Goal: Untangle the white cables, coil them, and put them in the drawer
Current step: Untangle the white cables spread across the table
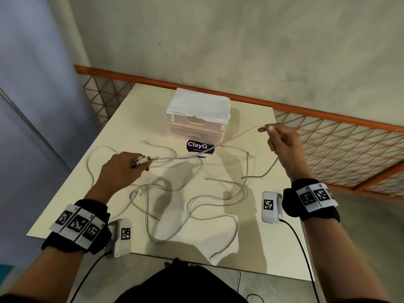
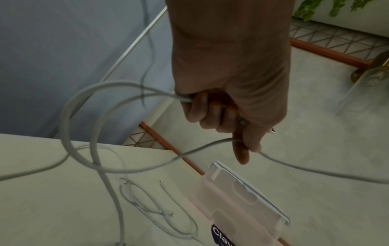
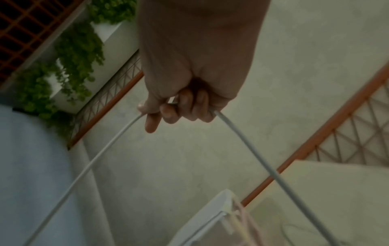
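Observation:
Several white cables [image 1: 192,206] lie tangled across the cream table [image 1: 258,246]. My left hand [image 1: 131,165] grips a bunch of cable plug ends and cable loops [image 2: 84,126] above the table's left half. One white cable [image 1: 209,147] runs taut from it to my right hand [image 1: 282,138], which pinches it in curled fingers [image 3: 189,106] at the right, in front of the drawer unit. The small two-drawer unit [image 1: 196,125], pale pink under a white cloth, stands at the back middle with both drawers pushed in.
A dark label [image 1: 200,146] reading "ClayG" lies in front of the drawer unit. An orange mesh fence [image 1: 328,149] runs behind and right of the table. A blue wall [image 1: 32,106] is at the left. Green plants [image 3: 77,55] hang beyond the fence.

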{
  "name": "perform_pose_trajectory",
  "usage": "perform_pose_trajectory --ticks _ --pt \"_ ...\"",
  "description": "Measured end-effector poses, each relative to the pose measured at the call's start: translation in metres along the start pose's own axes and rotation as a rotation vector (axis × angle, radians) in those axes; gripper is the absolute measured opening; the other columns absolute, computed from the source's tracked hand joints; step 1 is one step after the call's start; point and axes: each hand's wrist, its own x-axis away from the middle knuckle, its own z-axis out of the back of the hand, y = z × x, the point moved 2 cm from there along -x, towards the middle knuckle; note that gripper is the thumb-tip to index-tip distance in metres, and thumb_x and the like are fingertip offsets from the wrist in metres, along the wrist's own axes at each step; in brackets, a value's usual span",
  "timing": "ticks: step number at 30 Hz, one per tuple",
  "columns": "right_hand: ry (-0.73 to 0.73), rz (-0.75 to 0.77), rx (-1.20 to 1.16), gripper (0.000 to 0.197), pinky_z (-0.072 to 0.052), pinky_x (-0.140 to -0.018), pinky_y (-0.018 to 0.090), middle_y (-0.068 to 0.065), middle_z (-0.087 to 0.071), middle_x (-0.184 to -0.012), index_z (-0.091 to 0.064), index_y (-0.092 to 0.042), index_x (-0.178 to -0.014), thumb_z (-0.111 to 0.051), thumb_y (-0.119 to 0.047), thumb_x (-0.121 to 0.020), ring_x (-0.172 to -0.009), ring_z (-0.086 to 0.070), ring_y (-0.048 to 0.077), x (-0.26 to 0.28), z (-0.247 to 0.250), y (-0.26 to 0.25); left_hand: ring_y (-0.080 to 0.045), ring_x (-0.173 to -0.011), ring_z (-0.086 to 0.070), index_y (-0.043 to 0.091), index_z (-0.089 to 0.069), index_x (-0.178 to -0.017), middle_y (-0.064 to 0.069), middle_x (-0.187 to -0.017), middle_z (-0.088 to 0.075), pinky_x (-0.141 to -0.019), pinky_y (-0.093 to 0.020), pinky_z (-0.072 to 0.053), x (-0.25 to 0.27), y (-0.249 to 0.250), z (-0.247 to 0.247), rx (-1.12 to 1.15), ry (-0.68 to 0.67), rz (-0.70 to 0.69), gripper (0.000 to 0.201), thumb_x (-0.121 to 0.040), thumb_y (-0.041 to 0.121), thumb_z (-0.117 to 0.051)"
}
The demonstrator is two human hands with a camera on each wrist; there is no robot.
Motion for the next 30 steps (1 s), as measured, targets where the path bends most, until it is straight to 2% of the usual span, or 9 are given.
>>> perform_pose_trajectory --ticks 3,7,10,14,18,22,24,27,30 --pt "-0.069 -0.065 0.035 0.014 -0.032 -0.052 0.015 0.020 -0.048 -0.056 -0.073 -0.015 -0.083 -0.062 -0.023 -0.088 -0.051 -0.035 0.012 0.014 0.009 0.010 -0.027 -0.076 -0.059 0.034 -0.062 -0.062 0.004 -0.061 -0.060 -0.072 -0.034 -0.046 0.001 -0.003 0.002 -0.036 -0.008 0.058 0.026 -0.087 0.044 -0.059" --pt "-0.323 -0.319 0.128 0.030 -0.036 -0.061 0.022 -0.008 -0.046 -0.042 -0.074 -0.007 -0.074 -0.059 -0.028 -0.090 -0.050 -0.037 0.010 0.048 0.006 0.038 -0.020 -0.076 -0.062 0.021 -0.073 -0.076 0.001 -0.066 -0.068 -0.073 -0.031 -0.047 0.007 -0.006 0.000 0.011 -0.133 0.057 0.024 -0.080 0.044 -0.069" --pt "-0.616 -0.474 0.431 0.036 -0.035 -0.054 0.020 -0.009 -0.050 -0.043 -0.072 -0.021 -0.061 -0.059 -0.041 -0.088 -0.047 -0.043 0.007 0.087 -0.002 0.081 0.004 -0.059 -0.059 0.024 -0.073 -0.072 0.019 -0.056 -0.066 -0.057 -0.011 -0.041 0.017 0.003 0.000 0.189 -0.255 -0.013 0.009 -0.078 0.029 -0.075" --pt "-0.706 -0.631 0.639 0.017 -0.048 -0.077 0.026 0.000 -0.062 -0.075 -0.061 -0.026 -0.068 -0.069 -0.030 -0.083 -0.075 -0.058 0.016 0.127 -0.013 0.129 -0.005 -0.043 -0.032 0.022 -0.074 -0.082 0.008 -0.051 -0.033 -0.048 -0.018 -0.028 0.020 0.013 0.011 0.373 -0.216 -0.073 0.006 -0.084 0.026 -0.069" --pt "-0.507 -0.445 0.421 0.015 -0.044 -0.079 0.021 -0.003 -0.061 -0.089 -0.063 -0.022 -0.088 -0.074 -0.026 -0.078 -0.083 -0.056 0.013 0.106 -0.058 0.087 -0.006 -0.044 -0.022 0.013 -0.064 -0.076 0.007 -0.052 -0.026 -0.043 -0.016 -0.022 0.016 0.041 0.027 0.686 -0.181 -0.062 0.035 -0.096 0.037 -0.047" --pt "-0.717 -0.248 0.131 0.089 -0.029 -0.099 0.013 -0.014 -0.044 -0.139 -0.037 -0.037 -0.138 -0.081 -0.047 -0.062 -0.126 -0.040 -0.001 0.073 -0.128 -0.008 -0.007 -0.046 -0.018 0.015 -0.045 -0.065 0.005 -0.054 -0.020 -0.042 -0.017 -0.019 0.016 0.086 0.038 1.021 -0.218 -0.086 0.044 -0.099 0.040 -0.034" --pt "-0.832 -0.123 0.099 0.099 -0.024 -0.107 0.015 -0.013 -0.033 -0.148 -0.026 -0.036 -0.143 -0.082 -0.045 -0.062 -0.133 -0.030 -0.002 0.070 -0.164 -0.041 -0.007 -0.047 -0.017 0.015 -0.044 -0.064 0.006 -0.053 -0.020 -0.042 -0.018 -0.019 0.019 0.105 0.039 1.132 -0.246 -0.120 0.046 -0.100 0.040 -0.030" --pt "-0.937 -0.132 0.085 0.062 -0.036 -0.103 0.021 -0.009 -0.054 -0.133 -0.052 -0.027 -0.126 -0.077 -0.041 -0.072 -0.121 -0.048 0.006 0.073 -0.204 -0.048 -0.007 -0.048 -0.017 0.016 -0.043 -0.065 0.006 -0.053 -0.021 -0.041 -0.018 -0.018 0.024 0.118 0.045 1.232 -0.243 -0.190 0.046 -0.101 0.040 -0.026" --pt "-0.997 -0.136 0.153 0.022 -0.048 -0.078 0.024 0.001 -0.073 -0.084 -0.069 -0.014 -0.084 -0.064 -0.036 -0.086 -0.080 -0.066 0.015 0.083 -0.207 -0.014 -0.007 -0.048 -0.018 0.018 -0.042 -0.065 0.009 -0.051 -0.024 -0.041 -0.017 -0.018 0.025 0.106 0.061 1.197 -0.117 -0.205 0.045 -0.101 0.040 -0.026"
